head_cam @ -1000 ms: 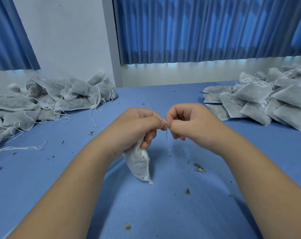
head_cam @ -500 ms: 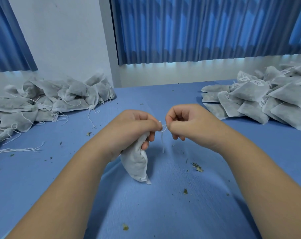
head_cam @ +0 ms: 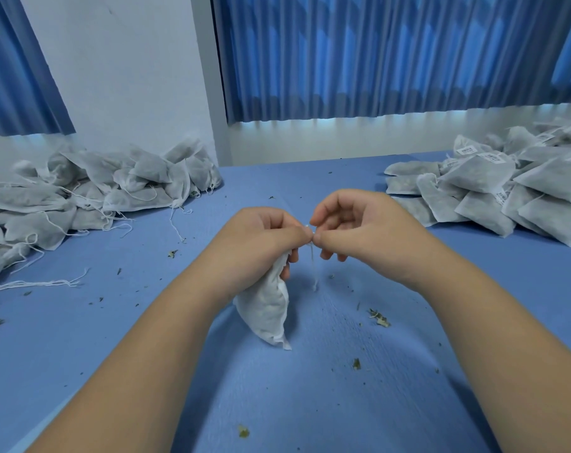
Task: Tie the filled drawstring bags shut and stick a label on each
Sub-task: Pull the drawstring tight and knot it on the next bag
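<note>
A small white filled drawstring bag (head_cam: pixel 267 310) hangs from my left hand (head_cam: pixel 261 238), its bottom corner touching the blue table (head_cam: pixel 310 403). My left hand grips the bag's gathered neck. My right hand (head_cam: pixel 352 225) pinches the thin white drawstring (head_cam: pixel 312 263) right beside the left thumb; the string's loose ends dangle down to the table. The knot itself is hidden between the fingertips.
A heap of unlabelled bags with loose strings (head_cam: pixel 81 197) lies at the far left. A pile of labelled bags (head_cam: pixel 506 188) lies at the far right. Dry leaf crumbs (head_cam: pixel 378 318) are scattered over the cloth. Wall and blue curtains (head_cam: pixel 375 60) stand behind.
My hands and the bag stay in nearly the same place. My right fingers have loosened a little and shifted on the string; the dangling ends hang longer.
</note>
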Demonstrator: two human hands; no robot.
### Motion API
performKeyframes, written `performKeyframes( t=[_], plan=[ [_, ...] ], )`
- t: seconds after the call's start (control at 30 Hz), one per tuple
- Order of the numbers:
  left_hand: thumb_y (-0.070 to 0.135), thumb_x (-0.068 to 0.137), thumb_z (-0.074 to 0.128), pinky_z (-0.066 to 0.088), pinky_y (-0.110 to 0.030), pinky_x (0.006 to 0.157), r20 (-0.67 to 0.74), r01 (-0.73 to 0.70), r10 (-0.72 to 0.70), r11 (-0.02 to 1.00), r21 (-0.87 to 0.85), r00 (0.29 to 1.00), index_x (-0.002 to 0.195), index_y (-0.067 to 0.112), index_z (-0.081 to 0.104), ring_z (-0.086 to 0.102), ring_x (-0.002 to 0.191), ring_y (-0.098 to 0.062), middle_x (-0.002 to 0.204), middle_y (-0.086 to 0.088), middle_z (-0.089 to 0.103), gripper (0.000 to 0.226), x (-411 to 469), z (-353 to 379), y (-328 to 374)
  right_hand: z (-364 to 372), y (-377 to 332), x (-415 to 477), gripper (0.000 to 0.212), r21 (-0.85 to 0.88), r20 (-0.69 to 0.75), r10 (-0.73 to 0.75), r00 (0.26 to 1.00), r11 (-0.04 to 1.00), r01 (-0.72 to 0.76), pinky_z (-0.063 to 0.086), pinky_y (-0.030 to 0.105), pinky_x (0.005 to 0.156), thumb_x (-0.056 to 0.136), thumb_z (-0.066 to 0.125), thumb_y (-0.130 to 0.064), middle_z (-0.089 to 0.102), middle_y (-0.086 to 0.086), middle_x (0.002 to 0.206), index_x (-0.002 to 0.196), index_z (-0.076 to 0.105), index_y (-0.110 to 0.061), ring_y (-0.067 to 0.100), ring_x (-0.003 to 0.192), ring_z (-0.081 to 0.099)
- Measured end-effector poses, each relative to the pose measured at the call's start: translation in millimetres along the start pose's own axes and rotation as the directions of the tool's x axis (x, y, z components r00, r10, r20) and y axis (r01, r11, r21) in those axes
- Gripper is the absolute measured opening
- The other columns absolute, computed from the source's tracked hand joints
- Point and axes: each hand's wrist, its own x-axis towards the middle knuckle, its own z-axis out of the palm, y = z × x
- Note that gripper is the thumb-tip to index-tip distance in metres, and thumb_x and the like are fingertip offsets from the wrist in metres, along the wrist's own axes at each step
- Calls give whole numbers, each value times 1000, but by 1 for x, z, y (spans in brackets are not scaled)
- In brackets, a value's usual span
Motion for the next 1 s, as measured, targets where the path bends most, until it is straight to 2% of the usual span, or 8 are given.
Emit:
performKeyframes(
  t=[0.13, 0.33, 0.47, 0.6, 0.7, 0.87, 1.0],
  plan=[
    [21, 87, 68, 43, -25, 56, -45, -2, 5, 998, 68, 999, 72, 13, 65, 53, 46, -15, 53, 5, 57, 18, 2, 4, -1, 3, 5, 0, 15, -154, -31, -53, 998, 987, 48, 49, 30, 63, 82, 68, -6, 64, -5, 64, 80, 71, -20, 10, 62, 58],
    [21, 86, 67, 42, -18, 50, -85, 7, 9, 982, 191, 996, 65, 20, 62, 55, 43, -11, 50, 8, 60, 22, 4, 6, -2, 5, 8, 0, 18, -285, -20, -96, 995, 955, 87, 38, 12, 50, 82, 66, -9, 56, -17, 55, 75, 72, -25, 0, 50, 47],
    [24, 86, 67, 42, -15, 46, -83, 19, -1, 976, 217, 997, 64, 21, 62, 56, 42, -10, 51, 9, 61, 23, 3, 5, -2, 6, 9, 0, 16, -296, -41, -92, 995, 952, 76, 44, 17, 55, 81, 66, -9, 60, -12, 61, 80, 72, -24, 0, 53, 50],
    [22, 85, 67, 43, -19, 50, -76, 13, 5, 972, 235, 997, 61, 22, 61, 56, 43, -10, 51, 8, 61, 25, 3, 5, -2, 6, 7, -1, 22, -330, -24, -111, 994, 939, 97, 41, 13, 51, 81, 66, -10, 63, -9, 64, 73, 72, -29, 0, 53, 49],
    [19, 86, 67, 42, -15, 45, -107, 5, 21, 973, 232, 994, 60, 23, 61, 57, 41, -10, 51, 8, 61, 27, 3, 5, -2, 5, 9, -1, 20, -325, -28, -97, 995, 942, 83, 38, 12, 49, 81, 65, -12, 59, -11, 58, 71, 71, -28, 1, 50, 47],
    [22, 86, 68, 42, -19, 49, -168, -38, 82, 968, 248, 982, 65, 22, 63, 58, 41, -10, 55, 8, 65, 22, 3, 7, -1, 5, 9, 0, 12, -264, -27, -44, 999, 964, 35, 40, 19, 51, 82, 65, -17, 56, -11, 56, 71, 69, -20, 5, 53, 46],
    [20, 85, 70, 48, -27, 54, -163, -64, 98, 977, 205, 982, 66, 22, 68, 56, 46, -10, 59, 7, 66, 20, 1, 7, 1, 2, 5, 0, 13, -199, 4, 54, 999, 979, -52, 49, 36, 60, 83, 65, -18, 63, -8, 58, 72, 70, -20, 14, 63, 58]
  ],
)
